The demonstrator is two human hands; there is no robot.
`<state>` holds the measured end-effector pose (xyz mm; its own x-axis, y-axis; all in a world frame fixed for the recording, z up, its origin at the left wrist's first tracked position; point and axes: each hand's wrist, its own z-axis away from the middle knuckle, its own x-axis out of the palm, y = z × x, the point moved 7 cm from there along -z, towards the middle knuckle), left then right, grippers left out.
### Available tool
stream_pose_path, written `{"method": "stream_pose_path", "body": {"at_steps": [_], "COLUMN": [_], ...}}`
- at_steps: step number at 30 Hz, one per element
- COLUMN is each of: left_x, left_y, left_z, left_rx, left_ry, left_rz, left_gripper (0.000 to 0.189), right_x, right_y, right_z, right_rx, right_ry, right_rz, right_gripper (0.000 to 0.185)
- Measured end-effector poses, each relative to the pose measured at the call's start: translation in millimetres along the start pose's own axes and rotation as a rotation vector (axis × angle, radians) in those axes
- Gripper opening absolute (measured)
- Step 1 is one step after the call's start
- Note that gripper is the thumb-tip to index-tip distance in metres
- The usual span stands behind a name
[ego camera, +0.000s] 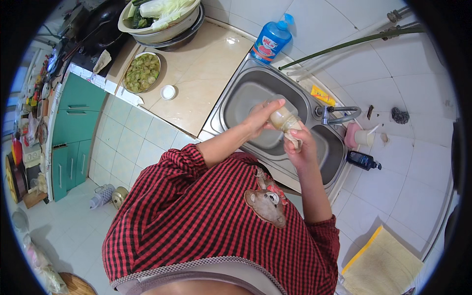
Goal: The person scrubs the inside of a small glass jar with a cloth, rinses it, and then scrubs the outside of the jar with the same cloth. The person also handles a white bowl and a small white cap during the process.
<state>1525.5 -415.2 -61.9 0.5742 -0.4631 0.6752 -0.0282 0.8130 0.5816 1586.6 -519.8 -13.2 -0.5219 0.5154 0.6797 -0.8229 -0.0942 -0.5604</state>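
Above the double-basin stainless-steel sink (236,92), my left hand (259,117) grips a clear jar (283,116) around its body. The jar is tilted, its mouth towards my right hand (305,144). That hand pinches a pale cloth (294,141) at the jar's mouth. Something beige shows through the jar's wall; I cannot tell whether it is part of the cloth. My palms and fingers hide some of the jar. On the countertop to the left lies a small white lid (168,92).
A faucet (333,115) stands behind the sink, near a blue detergent bottle (271,40), a yellow tube (323,96) and a dark pump bottle (363,160). The counter (199,70) holds a bowl of sliced green vegetables (142,73), chopsticks (125,72) and stacked basins (166,35) with cabbage.
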Motion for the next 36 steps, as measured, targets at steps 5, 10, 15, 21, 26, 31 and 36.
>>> {"method": "stream_pose_path", "body": {"at_steps": [5, 10, 15, 21, 26, 31, 36], "left_x": [-28.4, -25.7, -24.5, -29.7, -16.1, -17.8, -2.9], "left_y": [6.4, 12.1, 10.1, 7.2, 23.2, 16.2, 26.8], "left_z": [-3.9, -0.7, -0.6, -6.4, 2.9, -1.3, 6.4], "left_rx": [-0.054, -0.120, -0.030, -0.029, -0.014, 0.150, 0.167], "left_ry": [-0.029, -0.069, -0.022, -0.097, 0.039, -0.085, -0.307], "left_rz": [-0.157, -0.168, -0.047, -0.063, -0.020, 0.091, 0.165], "left_gripper": [0.047, 0.047, 0.048, 0.053, 0.049, 0.055, 0.057], "right_x": [31.2, 58.8, 35.4, 39.2, 59.9, 42.8, 51.8], "right_y": [0.2, -14.4, 3.2, 4.7, -14.0, 2.7, -3.7], "right_z": [-0.6, 7.6, 4.2, 4.1, 7.2, 0.1, -0.1], "right_rx": [-0.141, -0.657, -0.007, -0.102, -0.610, -0.006, -0.146], "right_ry": [0.026, -0.095, 0.091, 0.090, -0.076, 0.029, 0.042], "right_rz": [1.037, 1.811, 0.706, 0.792, 1.766, 0.441, 0.370], "right_gripper": [0.026, 0.029, 0.028, 0.036, 0.036, 0.038, 0.048]}}
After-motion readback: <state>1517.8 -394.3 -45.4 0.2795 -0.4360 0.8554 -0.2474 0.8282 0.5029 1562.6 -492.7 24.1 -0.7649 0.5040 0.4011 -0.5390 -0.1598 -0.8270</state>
